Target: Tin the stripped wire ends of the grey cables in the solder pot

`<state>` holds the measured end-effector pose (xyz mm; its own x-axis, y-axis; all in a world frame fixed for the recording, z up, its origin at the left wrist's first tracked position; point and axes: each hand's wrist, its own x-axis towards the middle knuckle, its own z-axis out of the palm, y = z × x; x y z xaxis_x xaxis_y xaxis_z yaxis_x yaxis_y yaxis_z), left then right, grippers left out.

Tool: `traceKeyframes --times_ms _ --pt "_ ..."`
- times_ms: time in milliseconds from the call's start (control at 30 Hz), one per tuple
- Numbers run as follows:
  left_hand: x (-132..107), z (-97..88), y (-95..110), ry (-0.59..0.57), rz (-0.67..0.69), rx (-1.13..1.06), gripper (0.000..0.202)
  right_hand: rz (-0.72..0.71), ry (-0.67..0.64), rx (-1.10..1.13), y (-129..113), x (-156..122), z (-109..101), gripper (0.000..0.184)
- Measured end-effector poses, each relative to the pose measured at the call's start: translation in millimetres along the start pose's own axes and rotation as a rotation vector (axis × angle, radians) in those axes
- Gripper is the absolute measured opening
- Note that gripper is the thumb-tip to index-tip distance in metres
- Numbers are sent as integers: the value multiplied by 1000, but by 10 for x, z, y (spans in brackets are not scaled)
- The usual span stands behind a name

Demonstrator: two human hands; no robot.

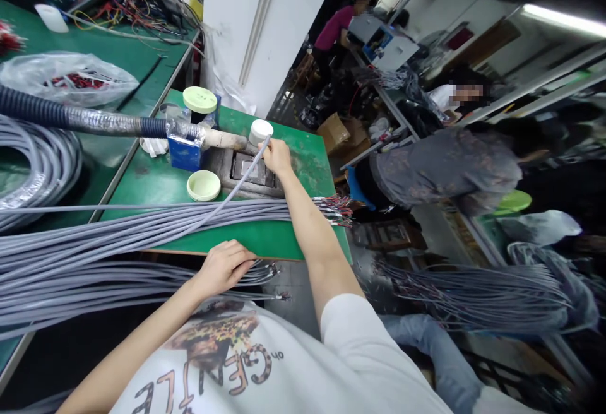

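My right hand is stretched forward over the green table, pinched shut on the end of one grey cable that curves up from the bundle. It holds the cable end at a dark metal fixture beside a white jar. My left hand rests at the table's front edge, fingers curled over the ends of the lower grey cable bundle. More grey cables lie across the table, their stripped coloured wire ends at the right edge.
A corrugated hose ends at a blue block. A pale green lid and a green-lidded jar stand close by. Coiled grey cable and a plastic bag lie left. Other people work at benches on the right.
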<state>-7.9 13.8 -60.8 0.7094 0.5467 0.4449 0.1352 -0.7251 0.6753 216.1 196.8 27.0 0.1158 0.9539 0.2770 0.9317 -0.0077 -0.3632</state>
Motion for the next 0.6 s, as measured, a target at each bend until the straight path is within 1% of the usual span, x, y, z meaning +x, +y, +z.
traceKeyframes --times_ms 133,267,333,400,433,500,533,600 --pt "1 -11 3 -1 4 8 22 4 -18 -13 26 9 55 24" --pt "-1 19 -16 2 -1 8 22 10 -18 -27 28 9 100 23" --pt "7 27 -15 2 -19 -9 22 31 -23 -40 17 12 95 22" --pt "26 -16 24 1 -62 -64 21 53 -24 -40 0 -5 48 22" --pt "38 -68 63 -5 -93 -127 21 49 -19 -23 -12 -34 4 23" --pt "59 -236 181 -61 -148 -347 22 -10 17 59 -46 -159 -128 25" --pt "65 -342 251 -128 -164 -521 23 -65 42 113 -71 -264 -211 26" --pt "70 -547 382 -336 -117 -864 27 -218 123 208 -134 -555 -393 26"
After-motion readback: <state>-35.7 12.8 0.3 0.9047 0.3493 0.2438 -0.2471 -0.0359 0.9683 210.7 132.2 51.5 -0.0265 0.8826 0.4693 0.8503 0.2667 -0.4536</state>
